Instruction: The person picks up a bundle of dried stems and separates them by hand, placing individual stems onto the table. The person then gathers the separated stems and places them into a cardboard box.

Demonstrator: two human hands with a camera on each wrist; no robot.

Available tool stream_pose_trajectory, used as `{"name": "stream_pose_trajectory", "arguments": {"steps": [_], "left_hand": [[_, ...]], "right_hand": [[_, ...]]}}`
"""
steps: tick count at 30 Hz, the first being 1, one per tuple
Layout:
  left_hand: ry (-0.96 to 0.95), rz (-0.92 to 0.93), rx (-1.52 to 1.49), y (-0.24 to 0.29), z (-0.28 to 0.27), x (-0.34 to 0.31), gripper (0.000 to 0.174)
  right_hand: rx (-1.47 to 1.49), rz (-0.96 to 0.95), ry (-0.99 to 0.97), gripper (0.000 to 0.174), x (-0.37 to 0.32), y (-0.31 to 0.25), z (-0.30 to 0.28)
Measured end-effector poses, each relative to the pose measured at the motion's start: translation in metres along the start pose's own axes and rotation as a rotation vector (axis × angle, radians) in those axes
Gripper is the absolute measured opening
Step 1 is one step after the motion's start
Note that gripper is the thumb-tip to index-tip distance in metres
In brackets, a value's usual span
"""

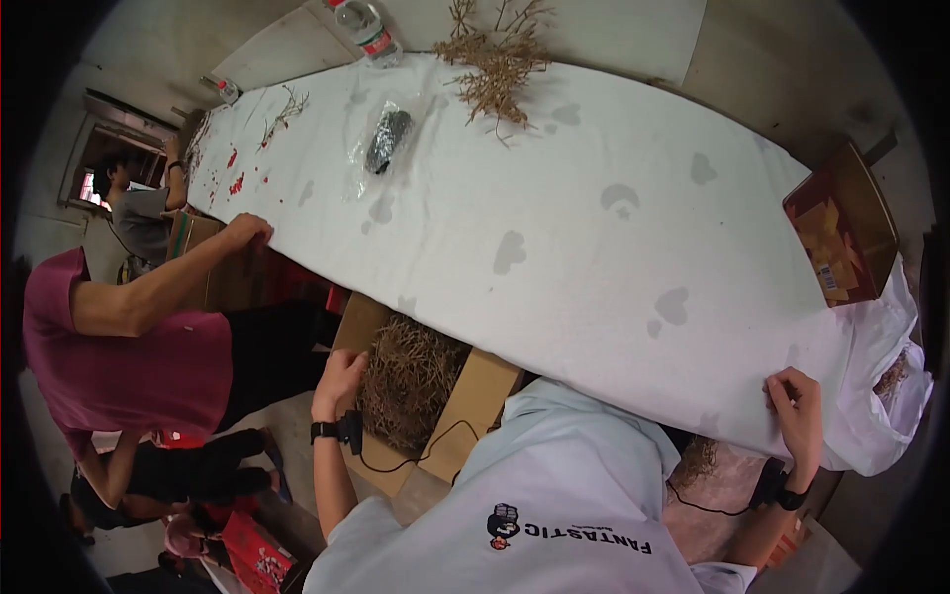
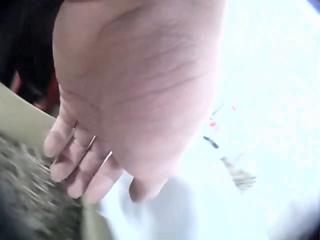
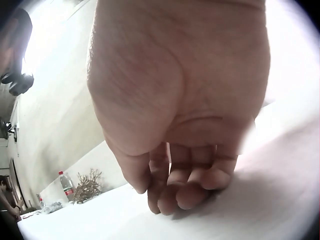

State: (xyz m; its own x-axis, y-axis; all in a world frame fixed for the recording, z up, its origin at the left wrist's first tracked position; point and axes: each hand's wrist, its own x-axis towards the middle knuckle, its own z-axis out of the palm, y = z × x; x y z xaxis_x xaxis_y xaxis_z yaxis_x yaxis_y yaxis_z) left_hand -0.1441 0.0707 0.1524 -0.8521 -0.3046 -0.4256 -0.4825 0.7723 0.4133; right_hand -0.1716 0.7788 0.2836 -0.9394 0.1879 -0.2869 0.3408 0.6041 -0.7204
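Observation:
My left hand (image 1: 342,383) hangs over the near edge of a cardboard box (image 1: 475,396), its fingers loosely bent with nothing between them. A tangled heap of dry brown twigs (image 1: 411,376) fills that box, just beside the hand. In the left wrist view the palm (image 2: 135,90) and relaxed fingers show, with the twigs below left. At the table's right end, my right hand (image 1: 798,411) rests on the white cloth (image 1: 594,287). The right wrist view shows its slack, half-bent fingertips (image 3: 187,197) at the cloth, holding nothing.
Along the far side lie a dry branch bundle (image 1: 495,69), a water bottle (image 1: 368,35) and a plastic-wrapped dark object (image 1: 388,141). An open box (image 1: 851,228) and a white bag (image 1: 886,406) stand at right. Another person (image 1: 129,337) is at left; red scraps (image 1: 236,184) dot the cloth.

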Motion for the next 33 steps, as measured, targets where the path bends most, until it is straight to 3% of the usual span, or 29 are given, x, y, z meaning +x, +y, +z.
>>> {"name": "stream_pose_trajectory", "arguments": {"steps": [1,3,5,7,9,11,13,15,17,18,22,24,25,26,28,29,33], "left_hand": [[-0.204,0.063,-0.106,0.083,-0.028,0.012,0.040],[-0.402,0.230,-0.222,0.164,-0.059,0.001,0.033],[-0.375,0.425,-0.458,0.225,-0.070,0.003,0.024],[-0.172,0.703,-0.326,0.275,-0.078,0.037,0.022],[0.158,0.881,-0.178,0.330,-0.079,0.078,0.021],[0.331,0.986,-0.278,0.382,-0.066,0.123,0.028],[0.693,1.083,-0.061,0.423,-0.047,0.156,0.030],[0.706,1.046,0.082,0.445,-0.041,0.188,0.031],[0.719,0.923,0.368,0.467,-0.038,0.200,0.032],[0.725,0.943,0.362,0.475,-0.040,0.200,0.032],[0.584,1.106,0.185,0.495,-0.064,0.157,0.027],[0.308,1.216,-0.242,0.505,-0.069,0.145,0.022],[0.159,1.251,-0.453,0.511,-0.071,0.137,0.020],[0.149,1.267,-0.451,0.518,-0.072,0.125,0.020],[-0.043,1.276,-0.664,0.530,-0.071,0.101,0.016],[-0.143,1.271,-0.767,0.535,-0.070,0.091,0.014],[-0.242,1.356,-0.855,0.551,-0.067,0.069,0.016]], "right_hand": [[-0.048,-0.009,-0.023,0.021,0.000,-0.007,-0.001],[-0.097,-0.030,-0.033,0.021,0.004,-0.020,-0.001],[-0.142,-0.147,-0.031,0.018,0.010,-0.030,0.006],[-0.165,-0.212,-0.019,0.017,0.016,-0.045,0.013],[-0.249,-0.346,-0.099,0.016,0.023,-0.065,0.021],[-0.270,-0.436,-0.129,0.016,0.028,-0.079,0.032],[-0.298,-0.525,-0.160,0.016,0.035,-0.090,0.042],[-0.373,-0.670,-0.229,0.016,0.043,-0.098,0.052],[-0.381,-0.695,-0.230,0.016,0.049,-0.108,0.055],[-0.388,-0.722,-0.244,0.016,0.054,-0.114,0.055],[-0.304,-0.816,-0.161,0.014,0.086,-0.130,0.052],[-0.113,-0.793,-0.060,0.023,0.104,-0.151,0.050],[-0.033,-0.864,0.093,0.031,0.117,-0.160,0.055],[0.046,-0.931,0.249,0.039,0.131,-0.169,0.060],[0.237,-1.016,0.461,0.049,0.152,-0.195,0.063],[0.233,-1.010,0.478,0.049,0.160,-0.200,0.063],[0.222,-1.078,0.327,0.060,0.183,-0.206,0.057]]}}
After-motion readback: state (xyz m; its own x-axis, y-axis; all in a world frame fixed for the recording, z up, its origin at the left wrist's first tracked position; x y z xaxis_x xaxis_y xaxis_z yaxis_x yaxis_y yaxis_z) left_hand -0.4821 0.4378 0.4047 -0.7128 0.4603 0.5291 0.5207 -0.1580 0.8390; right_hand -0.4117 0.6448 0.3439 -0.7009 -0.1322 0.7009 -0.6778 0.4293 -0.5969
